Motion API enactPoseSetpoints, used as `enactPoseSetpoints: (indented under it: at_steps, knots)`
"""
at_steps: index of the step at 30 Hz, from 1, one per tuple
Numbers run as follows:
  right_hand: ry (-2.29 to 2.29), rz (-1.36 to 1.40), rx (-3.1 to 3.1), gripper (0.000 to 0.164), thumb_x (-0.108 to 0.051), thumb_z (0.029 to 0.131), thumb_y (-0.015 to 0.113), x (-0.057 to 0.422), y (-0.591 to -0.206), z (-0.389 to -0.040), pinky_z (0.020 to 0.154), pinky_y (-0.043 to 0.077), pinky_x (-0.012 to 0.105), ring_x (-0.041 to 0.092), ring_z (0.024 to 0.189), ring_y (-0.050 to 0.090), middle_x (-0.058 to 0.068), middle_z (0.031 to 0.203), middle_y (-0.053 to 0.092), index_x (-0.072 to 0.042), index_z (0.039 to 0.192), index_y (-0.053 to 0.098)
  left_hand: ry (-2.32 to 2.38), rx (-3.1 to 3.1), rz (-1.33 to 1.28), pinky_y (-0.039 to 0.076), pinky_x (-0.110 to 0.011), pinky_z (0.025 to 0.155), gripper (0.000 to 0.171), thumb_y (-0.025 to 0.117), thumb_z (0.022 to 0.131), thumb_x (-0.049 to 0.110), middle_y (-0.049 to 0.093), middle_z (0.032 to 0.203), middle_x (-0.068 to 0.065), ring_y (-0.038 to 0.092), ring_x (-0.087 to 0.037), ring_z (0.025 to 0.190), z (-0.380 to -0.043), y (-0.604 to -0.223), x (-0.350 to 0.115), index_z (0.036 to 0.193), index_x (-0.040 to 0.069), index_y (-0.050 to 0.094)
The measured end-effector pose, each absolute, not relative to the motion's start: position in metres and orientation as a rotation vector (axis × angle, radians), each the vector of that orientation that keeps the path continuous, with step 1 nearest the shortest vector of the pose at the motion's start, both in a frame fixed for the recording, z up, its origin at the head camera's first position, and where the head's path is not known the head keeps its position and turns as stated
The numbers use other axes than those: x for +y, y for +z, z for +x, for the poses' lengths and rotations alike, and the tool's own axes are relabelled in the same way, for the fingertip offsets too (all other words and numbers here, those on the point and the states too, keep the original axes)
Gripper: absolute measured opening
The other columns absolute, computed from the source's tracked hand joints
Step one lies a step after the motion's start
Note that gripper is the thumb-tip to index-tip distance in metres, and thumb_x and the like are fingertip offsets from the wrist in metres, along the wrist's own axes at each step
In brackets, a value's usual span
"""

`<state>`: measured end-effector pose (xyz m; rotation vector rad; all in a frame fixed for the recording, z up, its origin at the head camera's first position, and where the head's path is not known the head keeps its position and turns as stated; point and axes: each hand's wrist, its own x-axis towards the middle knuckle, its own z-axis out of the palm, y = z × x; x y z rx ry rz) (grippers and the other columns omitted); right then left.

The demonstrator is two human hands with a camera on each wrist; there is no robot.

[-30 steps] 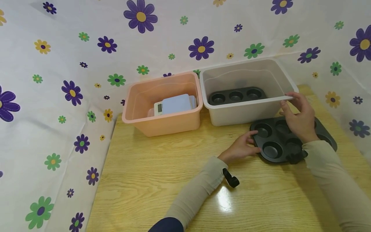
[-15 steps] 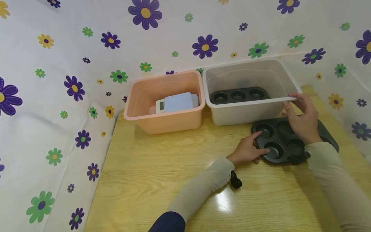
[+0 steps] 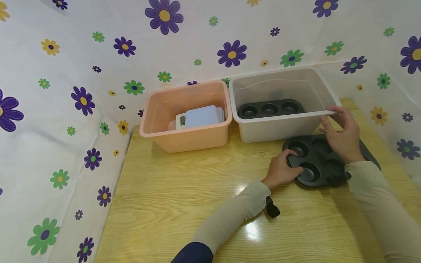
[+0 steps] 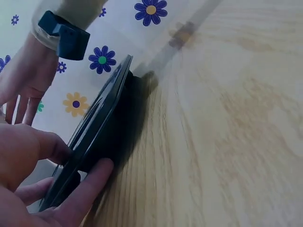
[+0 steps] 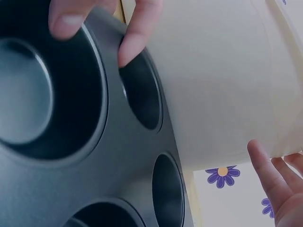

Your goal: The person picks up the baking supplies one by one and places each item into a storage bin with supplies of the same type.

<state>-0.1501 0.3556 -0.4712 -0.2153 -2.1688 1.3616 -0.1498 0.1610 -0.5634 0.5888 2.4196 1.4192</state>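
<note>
A dark muffin pan [image 3: 317, 155] lies on the wooden table in front of the pale grey bin [image 3: 279, 130]. My left hand [image 3: 280, 170] grips its left end, thumb and forefinger over the top by the cups. In the left wrist view, a finger of this left hand [image 4: 28, 175] reaches under the muffin pan [image 4: 106, 104]. With thumb outside and fingers over the rim, my right hand [image 3: 345, 137] holds the bin's front right corner. Its forearm hides part of the pan's right end. A second muffin pan [image 3: 269, 108] rests inside the grey bin.
To the left stands a peach bin [image 3: 187, 140] with a pale blue kitchen scale [image 3: 200, 117] in it. Flower-patterned sheeting [image 3: 194, 44] rises behind both bins. The wooden table [image 3: 184, 190] extends to the left and toward the front.
My left hand has gone from loosely spread fingers at the pan's left edge to a grip on it. The pan has shifted slightly. My right hand stays at the bin's corner.
</note>
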Motion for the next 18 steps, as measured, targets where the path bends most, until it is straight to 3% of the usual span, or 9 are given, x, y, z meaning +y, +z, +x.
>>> enactPoseSetpoints:
  at_steps: [1,3,8,10,14,18]
  knots:
    - [1.361,-0.218,-2.174,0.044,-0.012,0.106,0.071,0.356,-0.471,-0.150,0.073,0.055,0.002,-0.007,0.121,0.062,-0.002,0.139,0.067,-0.004,0.148,0.060,1.433,2.428,0.578,0.045,-0.013,0.076,0.037,0.086,0.088,0.027,0.074,0.111,0.008,0.056,-0.002,0.091,-0.150,-0.566,0.162,0.122,0.027,0.070]
    - [1.357,-0.230,-2.182,0.044,-0.013,0.107,0.070,0.357,-0.472,-0.150,0.073,0.054,0.002,-0.007,0.123,0.062,0.000,0.141,0.066,-0.006,0.149,0.059,1.499,2.355,0.539,0.051,-0.014,0.071,0.036,0.087,0.089,0.022,0.072,0.108,0.007,0.063,-0.006,0.082,-0.148,-0.558,0.159,0.120,0.025,0.069]
    - [1.365,-0.232,-2.173,0.043,-0.012,0.106,0.070,0.359,-0.473,-0.151,0.073,0.055,0.003,-0.006,0.124,0.062,-0.004,0.139,0.066,-0.005,0.148,0.059,1.719,2.043,0.392,0.054,-0.019,0.058,0.036,0.087,0.089,0.006,0.065,0.095,0.008,0.062,-0.005,0.064,-0.142,-0.531,0.143,0.119,0.017,0.071]
    - [1.378,-0.232,-2.173,0.043,-0.011,0.106,0.071,0.360,-0.474,-0.152,0.073,0.056,0.004,-0.006,0.122,0.063,-0.003,0.140,0.066,-0.004,0.147,0.059,1.810,1.930,0.356,0.052,-0.017,0.056,0.036,0.086,0.088,0.001,0.064,0.088,0.009,0.059,-0.001,0.066,-0.142,-0.532,0.138,0.118,0.016,0.073]
    - [1.379,-0.241,-2.217,0.044,-0.015,0.107,0.070,0.362,-0.473,-0.152,0.074,0.055,0.004,-0.008,0.125,0.061,0.003,0.147,0.063,-0.007,0.148,0.058,1.978,1.676,0.294,0.055,-0.020,0.054,0.038,0.079,0.088,-0.011,0.070,0.083,0.005,0.065,-0.006,0.062,-0.144,-0.533,0.129,0.117,0.012,0.072]
    - [1.374,-0.219,-2.232,0.043,-0.016,0.107,0.071,0.361,-0.470,-0.152,0.075,0.055,0.003,-0.010,0.125,0.059,0.003,0.146,0.063,-0.006,0.147,0.058,2.031,1.579,0.315,0.055,-0.020,0.055,0.038,0.074,0.089,-0.016,0.073,0.087,0.003,0.068,-0.009,0.063,-0.149,-0.528,0.115,0.119,0.008,0.072]
